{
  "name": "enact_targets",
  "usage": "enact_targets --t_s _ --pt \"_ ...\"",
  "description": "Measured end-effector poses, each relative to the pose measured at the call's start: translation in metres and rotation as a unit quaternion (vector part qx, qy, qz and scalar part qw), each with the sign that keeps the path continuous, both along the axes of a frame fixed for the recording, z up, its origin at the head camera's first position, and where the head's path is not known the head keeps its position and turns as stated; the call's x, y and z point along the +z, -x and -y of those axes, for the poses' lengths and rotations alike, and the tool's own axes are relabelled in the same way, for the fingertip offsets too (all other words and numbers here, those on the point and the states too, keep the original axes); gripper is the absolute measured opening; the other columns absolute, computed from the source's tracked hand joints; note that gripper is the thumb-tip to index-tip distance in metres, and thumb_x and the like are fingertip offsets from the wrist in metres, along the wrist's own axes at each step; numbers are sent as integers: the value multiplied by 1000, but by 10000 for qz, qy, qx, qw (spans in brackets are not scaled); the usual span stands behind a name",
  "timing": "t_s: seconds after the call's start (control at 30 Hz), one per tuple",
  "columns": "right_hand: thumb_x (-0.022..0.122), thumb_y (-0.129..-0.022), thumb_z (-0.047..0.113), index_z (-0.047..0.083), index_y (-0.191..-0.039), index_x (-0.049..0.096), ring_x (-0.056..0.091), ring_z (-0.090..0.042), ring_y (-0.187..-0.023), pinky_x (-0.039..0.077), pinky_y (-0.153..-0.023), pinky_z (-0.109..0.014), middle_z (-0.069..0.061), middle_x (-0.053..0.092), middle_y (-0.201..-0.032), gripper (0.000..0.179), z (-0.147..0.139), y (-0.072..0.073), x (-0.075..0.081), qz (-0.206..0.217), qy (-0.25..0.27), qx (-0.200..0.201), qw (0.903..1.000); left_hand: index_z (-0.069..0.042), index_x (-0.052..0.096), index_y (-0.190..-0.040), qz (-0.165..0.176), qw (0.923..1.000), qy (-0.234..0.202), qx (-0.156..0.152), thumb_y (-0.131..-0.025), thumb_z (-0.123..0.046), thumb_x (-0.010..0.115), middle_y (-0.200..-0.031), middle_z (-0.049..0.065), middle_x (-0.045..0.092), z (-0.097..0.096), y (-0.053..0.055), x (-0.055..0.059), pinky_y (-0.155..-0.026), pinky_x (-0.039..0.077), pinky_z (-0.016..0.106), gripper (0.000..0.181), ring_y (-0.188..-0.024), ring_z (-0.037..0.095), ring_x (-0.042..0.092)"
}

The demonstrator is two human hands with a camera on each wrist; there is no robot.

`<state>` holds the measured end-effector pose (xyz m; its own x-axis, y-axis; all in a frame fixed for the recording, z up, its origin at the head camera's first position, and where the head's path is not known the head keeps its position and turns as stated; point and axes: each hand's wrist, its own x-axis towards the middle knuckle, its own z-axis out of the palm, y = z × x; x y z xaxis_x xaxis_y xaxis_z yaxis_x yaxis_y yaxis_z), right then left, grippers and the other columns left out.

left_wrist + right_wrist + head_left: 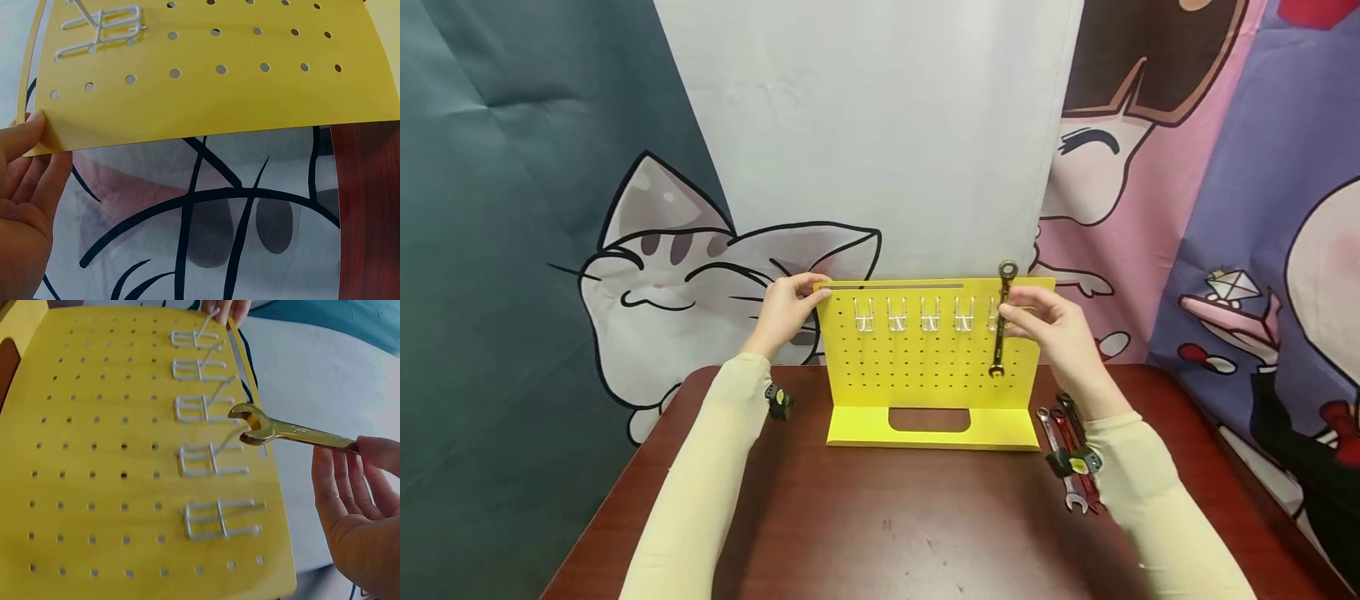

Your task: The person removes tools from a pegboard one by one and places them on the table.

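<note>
A yellow pegboard (880,358) stands upright on the table, with a row of white wire hooks (897,315) along its upper part. My left hand (787,310) pinches the board's upper left corner, thumb in front and fingers behind, as the left wrist view also shows. Between thumb and fingers my right hand (1051,325) holds a gold-coloured combination wrench (300,433). In the head view the wrench hangs nearly vertical, ring end up and open jaw down, in front of the rightmost hook (219,519). Whether wrench and hook touch, I cannot tell.
Several other wrenches (1072,492), silver, red and dark, lie on the brown table (880,517) right of the board, partly behind my right wrist. Behind the table hangs a printed cartoon backdrop (880,125).
</note>
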<state>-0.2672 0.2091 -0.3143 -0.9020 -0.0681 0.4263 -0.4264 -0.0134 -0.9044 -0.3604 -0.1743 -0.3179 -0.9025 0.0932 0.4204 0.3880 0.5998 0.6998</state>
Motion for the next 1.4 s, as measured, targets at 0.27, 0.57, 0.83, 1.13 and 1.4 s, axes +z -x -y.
enact_targets --t_s 0.27,0.57,0.83,1.13,1.4 --pt "68 -96 3 8 -111 71 68 -8 -82 56 -73 -21 3 71 -96 16 -40 -6 5 -183 237 -86 9995 -11 74 -119 -24 10000 -25 -42 -97 -23 71 -102 9 74 -3 1 0 -75 48 34 25 -90 21 66" --pt "69 -95 2 9 -111 72 67 -5 -83 53 -71 -16 5 72 -96 18 -77 -9 8 -323 168 -442 9984 -10 73 -121 48 10000 -43 19 -97 -23 70 -106 10 74 4 -3 0 -81 52 39 27 -95 23 69" --pt "68 -95 1 12 -113 73 68 -2 -83 52 -71 -13 7 73 -96 22 -106 -13 5 -83 151 -687 9975 -11 73 -121 51 10000 -52 7 -98 -22 70 -106 11 73 4 -4 0 -81 52 38 26 -96 23 68" --pt "68 -95 2 16 -110 75 67 1 -80 50 -68 -13 11 74 -92 21 -132 -14 -11 292 289 -877 9953 -11 73 -121 -31 10000 4 -1 -97 -22 70 -103 10 73 2 -1 0 -77 50 37 27 -92 22 68" --pt "70 -96 9 24 -104 75 65 4 -80 50 -68 -12 16 73 -89 18 -149 -12 -30 831 125 -1096 9904 -10 73 -120 -43 10000 81 15 -97 -21 70 -104 11 73 4 -1 1 -75 50 36 26 -91 23 67"
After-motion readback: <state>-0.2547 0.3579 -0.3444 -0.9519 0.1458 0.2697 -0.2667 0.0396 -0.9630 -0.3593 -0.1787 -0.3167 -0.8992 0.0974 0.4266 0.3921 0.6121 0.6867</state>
